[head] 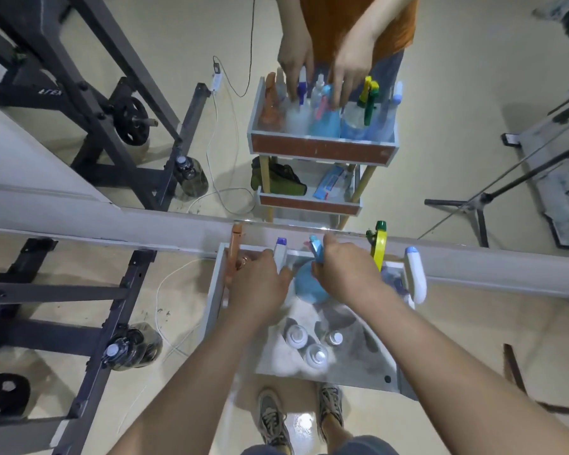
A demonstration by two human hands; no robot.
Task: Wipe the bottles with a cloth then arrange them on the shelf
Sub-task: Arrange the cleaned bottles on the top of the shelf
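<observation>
Beige floor, wall mirror dead ahead, dark steel rack on the left. The shelf stands against the mirror, its top tray seen from above. Step looks like arranging, not wiping: both hands are in the sprayer row on the tray's far edge. Right hand is clamped round the head of the blue spray bottle, mid-row. Left hand sits against the purple-cap sprayer just left of it; its fingers are hidden, so cannot tell whether it grips or only touches. Count: 5 spray bottles on the far edge, namely orange sprayer at the far-left corner, purple-cap, blue, green-yellow sprayer, and blue-cap sprayer at the far-right corner. 3 small clear bottles with white caps are clustered toward the near edge, apart from the row. The pale crumpled patch between them and the blue bottle is probably the cloth; neither hand holds it. Next move likely: seat the blue bottle upright in its gap without knocking the close neighbours. Then the cloth for the 3 small ones, if unwiped; can't judge that from here.
</observation>
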